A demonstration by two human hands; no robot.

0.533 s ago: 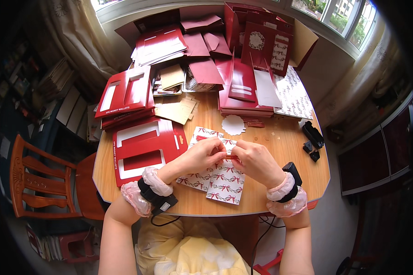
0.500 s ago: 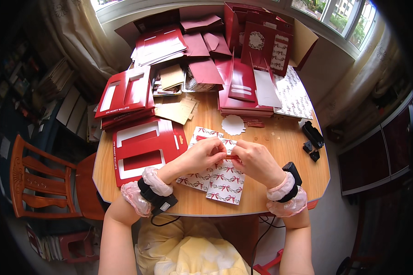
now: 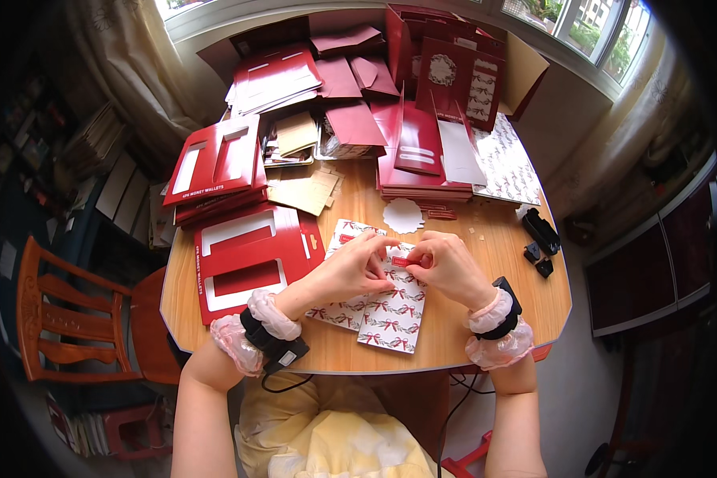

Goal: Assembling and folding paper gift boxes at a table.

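Two white cards patterned with red bows and green sprigs lie in front of me, the right patterned card [image 3: 389,325] overlapping the left patterned card [image 3: 334,313]. A small red label [image 3: 400,261] is over the upper part of the right card. My right hand [image 3: 452,269] pinches its right end between thumb and fingertips. My left hand [image 3: 346,269] rests over the left card, thumb and forefinger apart around a gap, with nothing seen between them. Another red label shows in part on the left card, above my left hand.
Red cardboard sleeves [image 3: 215,179] with cut-out windows are stacked at the left. Red folders [image 3: 426,191] stand and lie at the back, near a scalloped white paper [image 3: 404,215] and red strips [image 3: 440,213]. Black gadgets [image 3: 542,233] lie at the right edge.
My hands have moved apart slightly. My left fingers have spread away from the red label, while my right hand has shifted a little up and still pinches it.
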